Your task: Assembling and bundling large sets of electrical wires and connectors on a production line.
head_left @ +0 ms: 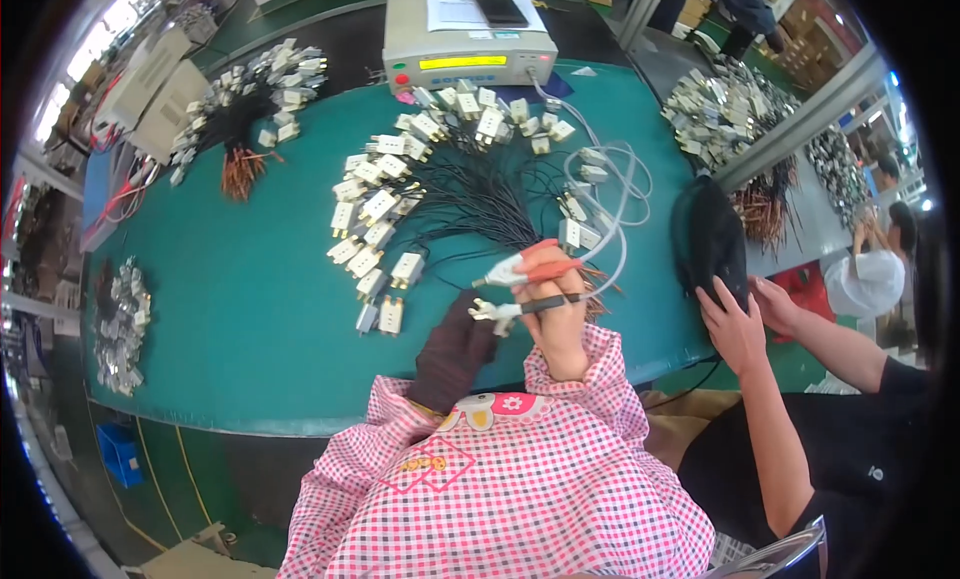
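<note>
Two clips (530, 275) sit pinched in our right hand (560, 329); they partly hide our gloved left hand (450, 355), whose grip we cannot tell.

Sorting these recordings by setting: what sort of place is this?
Probably a factory floor: black-corded white blocks are fanned across a green workbench, and a boxy instrument with a lit yellow display stands behind them.
</note>
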Tool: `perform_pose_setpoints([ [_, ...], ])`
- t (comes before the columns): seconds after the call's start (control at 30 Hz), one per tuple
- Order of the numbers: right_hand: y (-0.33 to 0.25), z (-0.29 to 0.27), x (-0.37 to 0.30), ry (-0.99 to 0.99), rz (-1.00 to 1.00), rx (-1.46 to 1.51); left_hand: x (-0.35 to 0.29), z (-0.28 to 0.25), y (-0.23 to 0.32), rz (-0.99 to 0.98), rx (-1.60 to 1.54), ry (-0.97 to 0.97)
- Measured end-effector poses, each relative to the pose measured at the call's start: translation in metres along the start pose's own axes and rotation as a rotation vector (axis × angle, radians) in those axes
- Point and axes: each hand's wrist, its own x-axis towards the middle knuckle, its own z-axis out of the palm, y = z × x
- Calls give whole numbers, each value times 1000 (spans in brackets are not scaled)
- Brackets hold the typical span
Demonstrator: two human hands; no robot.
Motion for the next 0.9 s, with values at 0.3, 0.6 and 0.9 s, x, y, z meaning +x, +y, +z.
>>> perform_pose_setpoints([
  [0.3, 73, 4, -5, -119, -53, -595, -31, -52, 16, -31, 606, 398],
  [0.6, 57, -3, -1, -201, -114, -762, -13, -41, -5, -136, 966, 465],
  [0.9, 23, -15, -26, -198, -76, -407, -32, -19, -23, -285, -1765, 39],
])
